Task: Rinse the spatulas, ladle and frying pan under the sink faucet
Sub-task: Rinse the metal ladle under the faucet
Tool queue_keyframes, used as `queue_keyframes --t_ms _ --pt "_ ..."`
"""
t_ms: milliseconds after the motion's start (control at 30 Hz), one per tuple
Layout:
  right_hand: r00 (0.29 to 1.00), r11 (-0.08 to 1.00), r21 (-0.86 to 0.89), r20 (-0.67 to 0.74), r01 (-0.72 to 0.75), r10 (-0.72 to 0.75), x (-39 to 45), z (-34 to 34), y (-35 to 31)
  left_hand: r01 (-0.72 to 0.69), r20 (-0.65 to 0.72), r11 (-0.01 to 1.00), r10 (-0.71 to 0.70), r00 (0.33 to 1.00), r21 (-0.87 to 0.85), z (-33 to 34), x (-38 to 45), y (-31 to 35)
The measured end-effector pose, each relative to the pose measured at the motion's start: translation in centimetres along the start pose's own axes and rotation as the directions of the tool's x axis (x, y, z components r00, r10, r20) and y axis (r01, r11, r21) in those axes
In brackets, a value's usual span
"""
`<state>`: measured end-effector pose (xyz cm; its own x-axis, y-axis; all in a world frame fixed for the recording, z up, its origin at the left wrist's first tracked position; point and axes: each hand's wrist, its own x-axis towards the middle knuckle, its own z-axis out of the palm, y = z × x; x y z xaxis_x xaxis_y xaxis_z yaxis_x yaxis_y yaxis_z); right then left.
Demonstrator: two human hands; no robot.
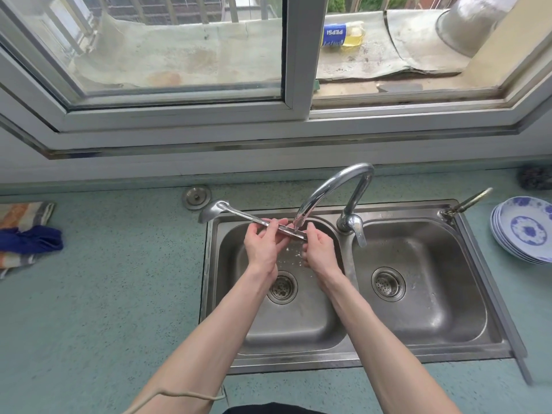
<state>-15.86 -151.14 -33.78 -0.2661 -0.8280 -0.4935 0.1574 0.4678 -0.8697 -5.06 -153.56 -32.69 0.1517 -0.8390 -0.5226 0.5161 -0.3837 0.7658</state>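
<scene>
Head view: both hands, left hand (263, 246) and right hand (321, 249), apparently pinch shiny steel ladle (239, 215) under faucet (334, 189).

This is a home kitchen. A steel double-bowl sink (352, 358) is set into a speckled green countertop (113, 294), with a curved chrome faucet (337, 189) rising between the bowls and a drain strainer in each. At three o'clock a stack of blue-and-white plates (522, 231) stands on the counter, and at nine o'clock lie folded cloths (24, 234). A spare sink plug (196, 197) rests near the back wall at eleven o'clock. Behind the sink, at twelve o'clock, a white sliding window (295, 55) opens onto a ledge holding a Pepsi bottle (343, 34) of yellow liquid and a metal basin (475, 22).
</scene>
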Motion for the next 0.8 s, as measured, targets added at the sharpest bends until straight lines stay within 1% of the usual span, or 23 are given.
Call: queue_keyframes --t_ms 100,200,300,367,467,567,633,700,800 --pt "1.0 0.999 0.033 0.006 0.024 -0.024 -0.1 0.5 0.0 0.009 -0.006 0.999 -0.009 1.0 -0.033 -0.3 0.4 0.2" --pt "0.996 0.997 -0.018 -0.045 0.076 -0.077 0.0 0.9 0.8 0.006 -0.003 0.999 -0.006 1.0 -0.047 -0.4 0.5 0.5" --pt "0.995 0.998 0.029 -0.086 0.057 -0.054 0.1 1.2 1.3 -0.001 0.018 0.999 0.002 1.0 -0.042 -0.5 0.2 0.4" --pt "0.996 0.998 0.046 -0.088 0.03 -0.026 0.1 1.1 1.0 -0.005 0.033 0.999 0.006 0.999 -0.047 -0.6 0.1 0.1" --pt "0.99 0.99 -0.08 -0.073 0.112 -0.118 0.0 0.7 1.0 -0.004 0.023 0.998 0.006 1.0 -0.061 -0.6 0.1 0.0" --pt "0.984 0.979 -0.126 -0.061 0.16 -0.168 0.1 0.7 1.1 0.013 0.017 0.996 -0.011 1.0 -0.086 -0.7 0.1 0.1" --pt "0.987 0.986 -0.092 -0.069 0.139 -0.146 0.3 0.9 1.0 0.022 0.019 0.996 -0.021 1.0 -0.09 -0.7 0.1 0.3" --pt "0.995 0.997 0.006 -0.061 0.08 -0.08 0.2 1.1 0.7 0.033 0.019 0.995 -0.031 0.999 -0.095 -0.7 0.1 0.4" --pt "0.999 0.996 0.081 -0.048 0.027 -0.023 -0.2 1.0 0.3 0.044 -0.018 0.995 -0.046 0.999 -0.091 -0.8 0.6 0.7"
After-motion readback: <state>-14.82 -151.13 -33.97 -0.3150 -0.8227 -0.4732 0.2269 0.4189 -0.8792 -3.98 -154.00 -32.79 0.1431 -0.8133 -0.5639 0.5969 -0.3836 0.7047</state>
